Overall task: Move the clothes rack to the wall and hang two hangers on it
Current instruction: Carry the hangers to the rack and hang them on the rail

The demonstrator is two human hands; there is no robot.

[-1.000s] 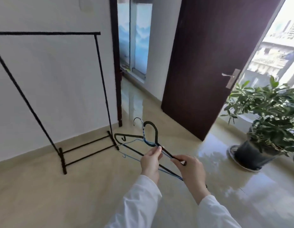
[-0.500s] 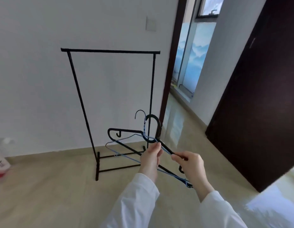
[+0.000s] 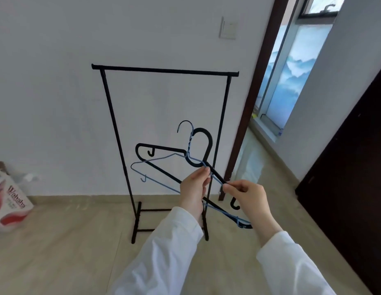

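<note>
A black metal clothes rack (image 3: 165, 70) stands against the white wall, its top bar bare. In front of it I hold two hangers together: a thick black plastic hanger (image 3: 203, 137) and a thin blue wire hanger (image 3: 155, 160), hooks pointing up. My left hand (image 3: 194, 187) pinches them just below the hooks. My right hand (image 3: 247, 195) pinches the right shoulder arm of the black hanger. Both hangers sit well below the rack's top bar. White sleeves cover both forearms.
A red and white carton (image 3: 9, 199) sits on the floor at the left by the wall. A dark door frame (image 3: 255, 99) stands right of the rack, with a window (image 3: 291, 81) beyond. A dark door (image 3: 351, 167) fills the right edge. A light switch (image 3: 227, 30) is on the wall.
The view has swung left, from the door and potted plant to face the rack squarely. Both hands keep the same hold on the two hangers, now in front of the rack.
</note>
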